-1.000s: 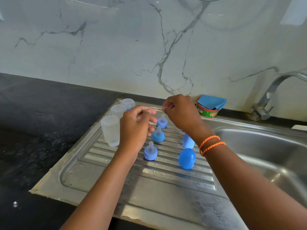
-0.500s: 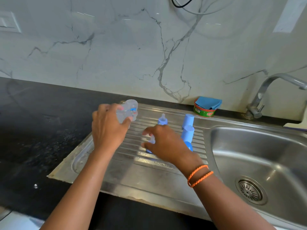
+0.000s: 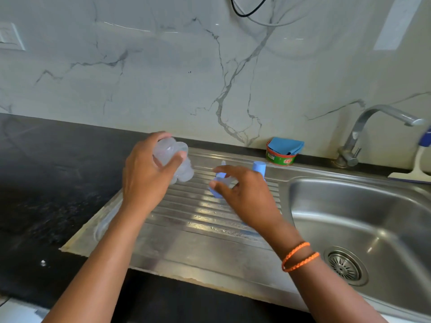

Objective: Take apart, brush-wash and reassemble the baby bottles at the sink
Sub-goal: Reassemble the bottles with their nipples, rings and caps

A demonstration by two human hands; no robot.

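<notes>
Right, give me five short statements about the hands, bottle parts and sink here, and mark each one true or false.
1. The left hand grips a clear plastic baby bottle body lifted off the drainboard. True.
2. The right hand rests inside the stainless steel sink basin. False: it is over the ribbed steel drainboard, its fingers at a blue teat-and-ring piece.
3. A blue cloth sits on a round green tub by the wall. True.
4. Water is running from the curved metal tap. False: no water shows.
5. Orange braided bands circle the left wrist. False: they are on the right wrist.
</notes>
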